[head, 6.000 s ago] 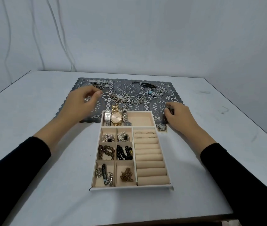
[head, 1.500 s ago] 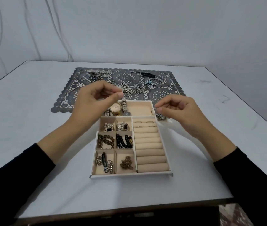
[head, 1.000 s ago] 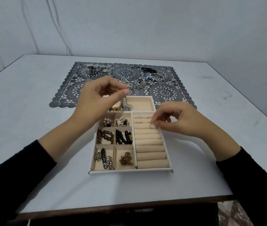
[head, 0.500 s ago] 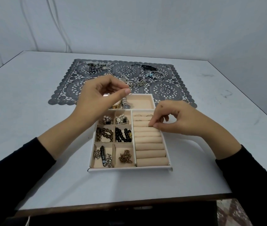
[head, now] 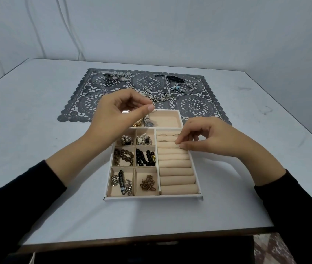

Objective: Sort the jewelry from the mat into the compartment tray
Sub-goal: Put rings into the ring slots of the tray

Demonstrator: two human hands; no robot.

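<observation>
A beige compartment tray (head: 152,197) sits mid-table, its small cells holding beads, chains and pearl pieces, with watches (head: 146,121) in the top compartment. My right hand (head: 206,139) pinches a small ring (head: 179,147) and presses it into the padded ring rolls (head: 176,164) near their upper end. My left hand (head: 121,115) hovers above the tray's top-left corner and pinches another thin ring (head: 152,107) between thumb and forefinger. Behind the tray lies the grey lace mat (head: 197,105) with chains (head: 157,96), bracelets (head: 182,87) and loose rings (head: 88,95).
The white table (head: 27,115) ends in a near edge close below the tray. A wall stands behind the table, with cables hanging at the left. A black strap piece (head: 174,78) and a silver cluster (head: 114,76) lie along the mat's far side.
My right hand carried a ring from the mat's near edge to the ring rolls and has pushed it down between them. My left hand lifted its ring off the mat and holds steady.
</observation>
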